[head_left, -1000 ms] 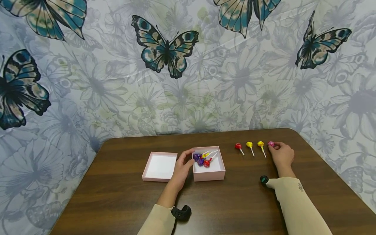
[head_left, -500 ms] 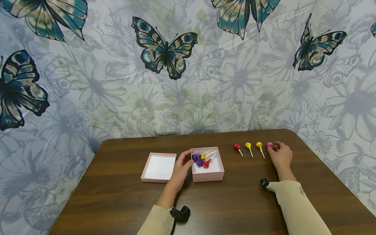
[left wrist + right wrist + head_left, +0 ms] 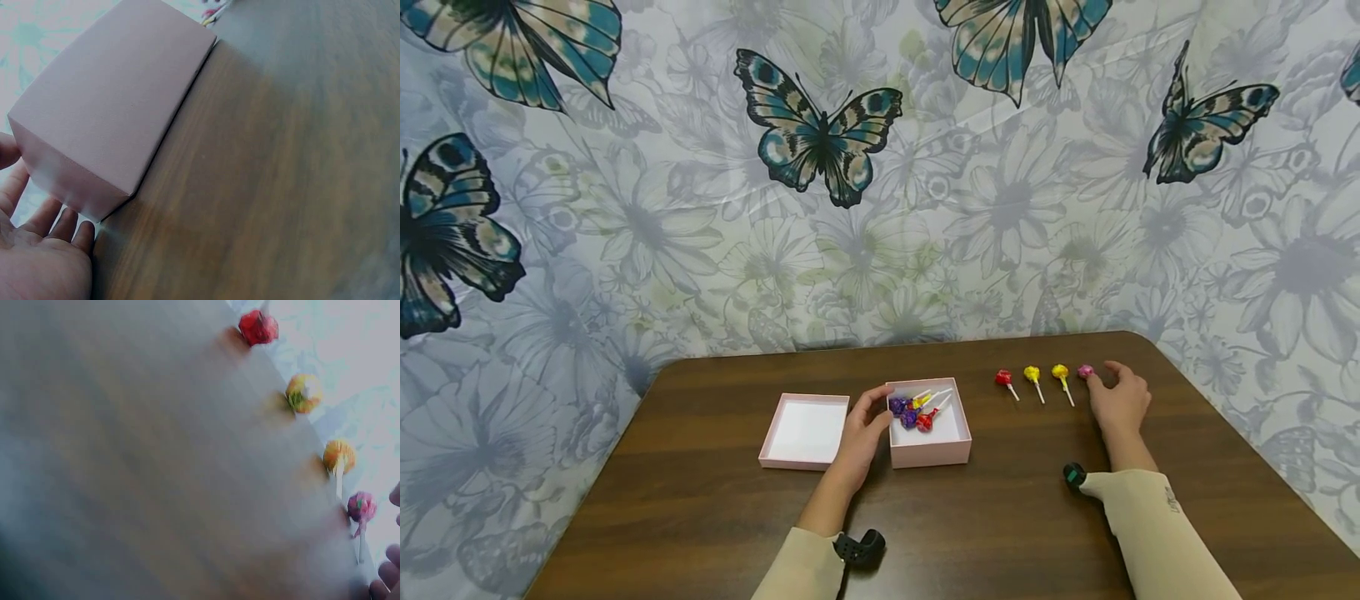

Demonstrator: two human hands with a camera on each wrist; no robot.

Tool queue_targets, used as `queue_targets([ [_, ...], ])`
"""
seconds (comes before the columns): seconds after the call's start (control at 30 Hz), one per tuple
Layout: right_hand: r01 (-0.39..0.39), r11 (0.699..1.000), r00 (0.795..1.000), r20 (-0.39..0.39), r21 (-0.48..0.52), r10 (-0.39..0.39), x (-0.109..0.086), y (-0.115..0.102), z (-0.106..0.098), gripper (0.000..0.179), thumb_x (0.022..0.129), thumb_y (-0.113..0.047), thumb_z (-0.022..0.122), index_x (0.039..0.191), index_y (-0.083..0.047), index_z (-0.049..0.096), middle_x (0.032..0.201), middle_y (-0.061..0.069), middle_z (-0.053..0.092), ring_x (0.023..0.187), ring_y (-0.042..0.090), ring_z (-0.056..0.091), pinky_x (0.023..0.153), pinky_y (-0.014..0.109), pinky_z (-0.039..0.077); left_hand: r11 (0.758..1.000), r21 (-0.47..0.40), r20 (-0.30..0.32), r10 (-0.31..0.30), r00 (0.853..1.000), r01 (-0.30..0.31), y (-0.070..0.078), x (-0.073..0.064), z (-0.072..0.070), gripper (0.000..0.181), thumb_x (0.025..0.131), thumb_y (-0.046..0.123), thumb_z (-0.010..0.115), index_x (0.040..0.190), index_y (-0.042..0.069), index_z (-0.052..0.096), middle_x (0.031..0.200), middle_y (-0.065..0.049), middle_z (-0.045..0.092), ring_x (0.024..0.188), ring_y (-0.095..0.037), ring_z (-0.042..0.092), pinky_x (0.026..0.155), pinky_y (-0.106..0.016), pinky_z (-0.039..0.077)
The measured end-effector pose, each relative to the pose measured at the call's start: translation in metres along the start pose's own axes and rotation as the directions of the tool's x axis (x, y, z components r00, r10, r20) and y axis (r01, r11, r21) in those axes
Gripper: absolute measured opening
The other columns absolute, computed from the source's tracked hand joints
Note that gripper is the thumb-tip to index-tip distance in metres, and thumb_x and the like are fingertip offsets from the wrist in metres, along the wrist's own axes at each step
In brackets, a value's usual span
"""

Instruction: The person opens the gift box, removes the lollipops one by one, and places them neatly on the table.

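My left hand (image 3: pixel 863 429) rests against the left side of a pink open box (image 3: pixel 931 452). In the left wrist view, its fingers (image 3: pixel 45 215) touch the box's end wall. Inside lie purple lollipops (image 3: pixel 910 417), a yellow one (image 3: pixel 919 402) and a red one (image 3: pixel 925 422). At the right, my right hand (image 3: pixel 1122 407) has thumb and index finger spread beside a pink lollipop (image 3: pixel 362 506) and holds nothing. That lollipop ends a row with a red lollipop (image 3: pixel 1003 378) and two yellow ones (image 3: pixel 1032 373).
A pink box lid (image 3: pixel 805 429) with a white inside lies left of the left forearm. The brown wooden table (image 3: pixel 715 533) backs onto a wall covering (image 3: pixel 865 275) printed with butterflies and flowers.
My right hand has let go of the pink lollipop, its fingers parting and drawing slightly to the right. My left hand stays at the box. The head view has shifted slightly.
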State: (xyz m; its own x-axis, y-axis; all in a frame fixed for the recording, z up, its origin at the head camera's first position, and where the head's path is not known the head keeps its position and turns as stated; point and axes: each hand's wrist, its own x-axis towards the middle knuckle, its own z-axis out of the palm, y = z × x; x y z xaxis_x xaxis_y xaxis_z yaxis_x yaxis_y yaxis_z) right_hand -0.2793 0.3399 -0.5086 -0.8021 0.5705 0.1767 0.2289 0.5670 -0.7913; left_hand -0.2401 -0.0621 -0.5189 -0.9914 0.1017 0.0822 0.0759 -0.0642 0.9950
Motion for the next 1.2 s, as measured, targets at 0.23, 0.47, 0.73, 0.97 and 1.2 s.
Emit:
queue_targets([
  [0.23,0.078,0.996,0.988,-0.135,0.051,-0.07,-0.012,-0.022,0.0,0.041,0.096,-0.022,0.057,0.135,-0.008,0.06,0.142,0.026,0.049,0.127,0.047,0.04,0.099,0.06,0.036,1.0,-0.009,0.001,0.002,1.0,-0.002,0.002,-0.002,0.001,0.041,0.099,0.003,0.051,0.139,0.008,0.053,0.154,-0.011,0.045,0.144,-0.031,0.04,0.12,-0.051,0.033],
  [0.47,0.262,0.948,0.941,-0.268,0.182,-0.208,-0.026,-0.059,-0.001,0.033,0.094,-0.013,0.056,0.124,-0.008,0.067,0.127,0.018,0.059,0.109,0.028,0.05,0.088,0.041,0.038,1.0,-0.005,0.006,-0.001,1.0,0.001,0.002,-0.002,0.0,0.041,0.099,0.004,0.051,0.14,0.008,0.053,0.154,-0.011,0.044,0.145,-0.031,0.039,0.121,-0.051,0.031],
  [0.73,0.35,0.887,0.923,-0.271,0.3,-0.273,-0.043,-0.089,-0.003,0.028,0.095,-0.013,0.057,0.119,-0.01,0.07,0.111,0.008,0.063,0.088,-0.013,0.047,0.074,0.009,0.039,1.0,-0.007,0.01,-0.001,1.0,0.001,0.001,-0.002,0.0,0.041,0.099,0.004,0.051,0.14,0.008,0.052,0.154,-0.011,0.045,0.145,-0.031,0.039,0.122,-0.051,0.031],
  [0.97,0.373,0.844,0.927,-0.2,0.385,-0.319,-0.062,-0.108,-0.004,0.026,0.095,-0.014,0.063,0.12,-0.011,0.07,0.1,-0.026,0.054,0.088,-0.005,0.053,0.077,0.012,0.042,1.0,-0.004,0.007,0.01,1.0,-0.01,0.0,-0.001,0.0,0.041,0.099,0.005,0.051,0.139,0.008,0.053,0.153,-0.012,0.046,0.146,-0.031,0.038,0.122,-0.051,0.03],
  [1.2,0.448,0.801,0.893,-0.16,0.396,-0.42,-0.073,-0.116,0.002,0.028,0.092,-0.009,0.069,0.12,-0.009,0.07,0.111,0.006,0.065,0.092,0.002,0.057,0.079,0.015,0.044,1.0,0.014,0.008,-0.003,1.0,0.003,0.001,-0.002,0.0,0.041,0.099,0.005,0.051,0.14,0.011,0.053,0.154,-0.01,0.044,0.147,-0.03,0.036,0.122,-0.051,0.03],
])
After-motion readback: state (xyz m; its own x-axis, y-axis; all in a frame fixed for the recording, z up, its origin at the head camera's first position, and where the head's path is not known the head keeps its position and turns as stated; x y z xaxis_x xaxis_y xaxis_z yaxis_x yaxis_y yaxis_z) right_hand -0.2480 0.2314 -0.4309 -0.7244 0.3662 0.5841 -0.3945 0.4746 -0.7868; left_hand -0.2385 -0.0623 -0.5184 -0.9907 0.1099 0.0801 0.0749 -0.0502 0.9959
